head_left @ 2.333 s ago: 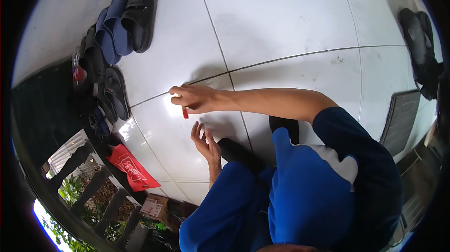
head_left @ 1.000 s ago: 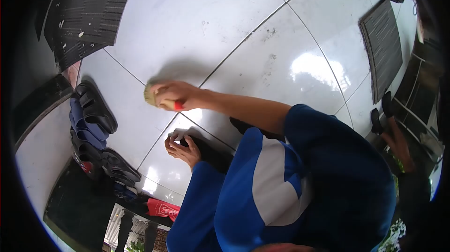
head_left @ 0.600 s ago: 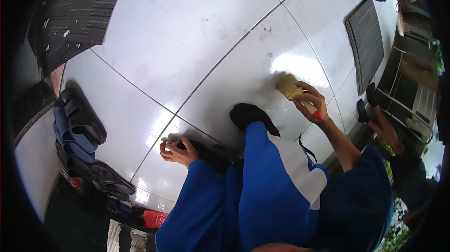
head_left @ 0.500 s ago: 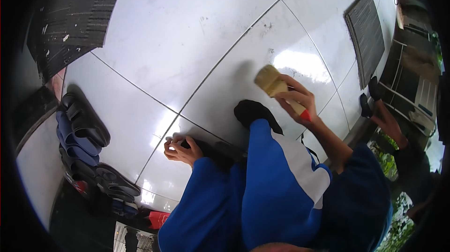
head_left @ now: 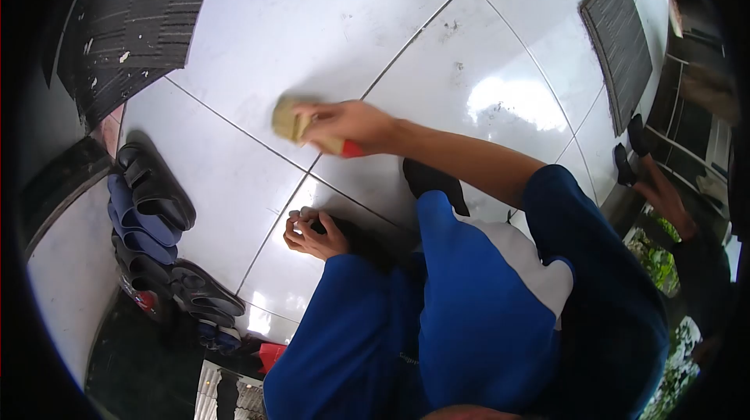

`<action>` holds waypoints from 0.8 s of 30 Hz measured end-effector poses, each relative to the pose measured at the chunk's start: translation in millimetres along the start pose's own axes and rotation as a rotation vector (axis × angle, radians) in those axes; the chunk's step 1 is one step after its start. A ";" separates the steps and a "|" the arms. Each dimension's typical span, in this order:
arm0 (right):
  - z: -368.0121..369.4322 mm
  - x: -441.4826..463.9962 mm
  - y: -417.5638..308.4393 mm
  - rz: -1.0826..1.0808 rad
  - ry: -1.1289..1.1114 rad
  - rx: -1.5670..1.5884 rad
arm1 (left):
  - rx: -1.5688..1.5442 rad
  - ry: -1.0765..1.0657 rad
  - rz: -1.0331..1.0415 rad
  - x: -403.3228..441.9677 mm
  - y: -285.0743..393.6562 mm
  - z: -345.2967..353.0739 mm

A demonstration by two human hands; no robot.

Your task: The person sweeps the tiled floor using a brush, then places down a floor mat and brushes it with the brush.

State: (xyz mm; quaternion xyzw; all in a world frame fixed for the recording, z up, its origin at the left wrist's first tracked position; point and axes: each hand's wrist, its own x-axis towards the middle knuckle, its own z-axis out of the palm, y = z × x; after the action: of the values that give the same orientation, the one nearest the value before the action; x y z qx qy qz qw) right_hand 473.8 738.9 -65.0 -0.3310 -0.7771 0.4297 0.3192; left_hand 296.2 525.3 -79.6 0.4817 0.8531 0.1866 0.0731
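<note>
My right hand point(head_left: 358, 125) is closed around the pale handle of a wide paintbrush point(head_left: 287, 120), slightly smeared by motion. The brush's bristles point left over the white tiled floor point(head_left: 312, 29), and its red handle end shows below my palm. I cannot tell whether the bristles touch the tiles. Close to my left leg, my left hand point(head_left: 316, 235) is curled low by the floor with its fingertips drawn together. A small greyish bit shows at those fingertips, too small to name. My black-socked foot point(head_left: 433, 184) rests on the floor below my right forearm.
Black and blue sandals point(head_left: 148, 221) stand in a row at the left. A dark ribbed mat point(head_left: 144, 17) lies at the upper left, another dark mat point(head_left: 621, 49) at the right. Another person's feet point(head_left: 629, 158) show at the far right.
My right hand has swept the paintbrush left across the floor, from above my foot to beyond the tile joint. My left hand stays curled in nearly the same place. The view has shifted slightly.
</note>
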 end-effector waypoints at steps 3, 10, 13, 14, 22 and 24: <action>-97.2 -79.4 -29.8 0.163 0.186 -0.066 | -0.011 -0.069 -0.080 -0.8 1.7 -1.0; -168.4 -276.3 -103.6 0.695 0.275 -0.361 | 0.043 -0.075 -0.118 0.4 3.7 3.9; -157.2 -253.2 -105.0 0.649 0.377 -0.338 | 0.010 -0.002 -0.130 0.6 7.5 5.5; -146.2 -229.7 -108.8 0.608 0.409 -0.297 | 0.039 -0.027 -0.104 0.2 3.2 5.9; 0.5 -14.6 -44.0 -0.011 -0.119 0.211 | 0.021 0.010 -0.001 -0.9 -3.4 8.5; 33.2 27.8 -39.2 -0.120 -0.305 0.246 | 0.029 -0.042 0.033 0.2 -3.0 3.0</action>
State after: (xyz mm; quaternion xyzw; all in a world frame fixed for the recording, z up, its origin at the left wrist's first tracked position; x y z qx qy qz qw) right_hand 422.4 729.5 -38.9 -0.1737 -0.7763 0.5469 0.2610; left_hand 294.6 524.8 -83.5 0.5007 0.8458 0.1654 0.0810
